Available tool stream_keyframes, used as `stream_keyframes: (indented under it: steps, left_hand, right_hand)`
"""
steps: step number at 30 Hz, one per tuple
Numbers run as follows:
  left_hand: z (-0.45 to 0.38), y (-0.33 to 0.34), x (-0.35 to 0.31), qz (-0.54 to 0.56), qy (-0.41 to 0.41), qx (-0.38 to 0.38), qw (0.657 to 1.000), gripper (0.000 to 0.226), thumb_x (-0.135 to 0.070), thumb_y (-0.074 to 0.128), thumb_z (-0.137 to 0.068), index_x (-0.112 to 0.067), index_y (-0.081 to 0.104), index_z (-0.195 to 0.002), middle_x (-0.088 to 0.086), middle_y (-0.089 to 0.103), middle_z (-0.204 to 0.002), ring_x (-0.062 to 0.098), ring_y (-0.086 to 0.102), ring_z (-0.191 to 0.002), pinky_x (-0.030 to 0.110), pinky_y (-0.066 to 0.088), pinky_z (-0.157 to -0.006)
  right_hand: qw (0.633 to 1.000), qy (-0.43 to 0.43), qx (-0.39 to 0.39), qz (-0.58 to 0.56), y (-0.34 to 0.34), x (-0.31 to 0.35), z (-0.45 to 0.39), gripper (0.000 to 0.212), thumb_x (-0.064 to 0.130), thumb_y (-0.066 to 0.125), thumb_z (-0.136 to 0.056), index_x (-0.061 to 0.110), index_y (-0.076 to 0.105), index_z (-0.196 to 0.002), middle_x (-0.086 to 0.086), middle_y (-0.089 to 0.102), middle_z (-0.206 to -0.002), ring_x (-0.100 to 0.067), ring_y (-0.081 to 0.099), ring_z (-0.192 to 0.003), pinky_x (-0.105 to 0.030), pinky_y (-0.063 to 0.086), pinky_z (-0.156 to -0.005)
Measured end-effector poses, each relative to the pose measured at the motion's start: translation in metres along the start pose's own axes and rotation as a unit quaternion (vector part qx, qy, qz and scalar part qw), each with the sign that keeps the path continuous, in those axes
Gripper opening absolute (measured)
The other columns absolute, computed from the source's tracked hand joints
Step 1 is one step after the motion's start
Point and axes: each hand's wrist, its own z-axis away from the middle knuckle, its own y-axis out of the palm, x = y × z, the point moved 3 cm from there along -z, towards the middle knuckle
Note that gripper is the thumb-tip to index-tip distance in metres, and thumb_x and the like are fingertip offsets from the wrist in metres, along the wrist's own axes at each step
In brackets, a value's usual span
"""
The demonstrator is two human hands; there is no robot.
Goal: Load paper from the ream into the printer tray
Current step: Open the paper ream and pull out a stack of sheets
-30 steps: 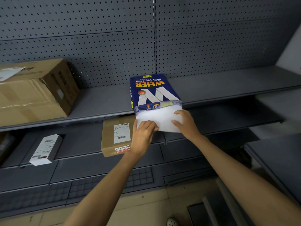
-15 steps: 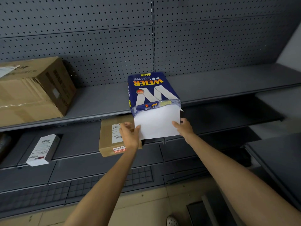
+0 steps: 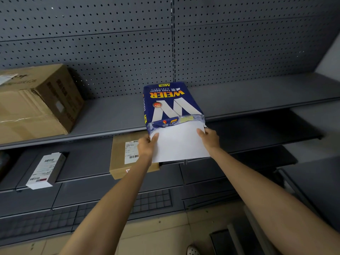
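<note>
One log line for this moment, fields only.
stage: drawing sheets | paper stack half out of ream wrapper | left hand, right hand grip its sides | printer unseen

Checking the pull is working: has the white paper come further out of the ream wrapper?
Yes. The paper stack has slid toward the person, out past the shelf edge.

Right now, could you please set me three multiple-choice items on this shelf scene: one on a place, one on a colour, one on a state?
1. Where does the ream lie?
A. on the top shelf
B. on the floor
C. on the big cardboard box

2. What colour is its wrapper?
A. green
B. red
C. dark blue

3. How is the white paper stack?
A. fully inside
B. partly pulled out
C. fully out

Key: 1 A, it rests on the shelf near the pegboard; 2 C, blue with white W; 3 B, the left hand and right hand grip its sides while its far end sits in the torn wrapper.
</note>
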Motion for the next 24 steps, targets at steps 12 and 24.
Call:
stream_keyframes:
  steps: [12,24]
  left_hand:
    - [0.047,-0.017,0.029,-0.077,0.038,0.078,0.993,0.03,-0.027,0.055,-0.099,-0.006,0.051,-0.119,0.014,0.067,-0.113,0.03,0.063,-0.098,0.035,0.048,-0.081]
    - [0.11,-0.037,0.062,-0.06,0.067,0.106,0.99,0.026,-0.014,0.048,-0.101,-0.01,0.044,-0.126,0.008,0.061,-0.118,0.033,0.058,-0.115,0.045,0.046,-0.101]
  right_hand:
    - [0.997,-0.022,0.051,0.047,-0.007,-0.026,0.06,0.028,0.026,0.053,-0.1,0.001,0.057,-0.111,-0.005,0.059,-0.103,-0.025,0.056,-0.095,-0.035,0.043,-0.08]
    - [0.999,-0.023,0.042,0.026,0.001,-0.051,0.125,0.025,0.028,0.044,-0.105,0.003,0.046,-0.101,-0.009,0.048,-0.098,-0.023,0.045,-0.094,-0.036,0.033,-0.079]
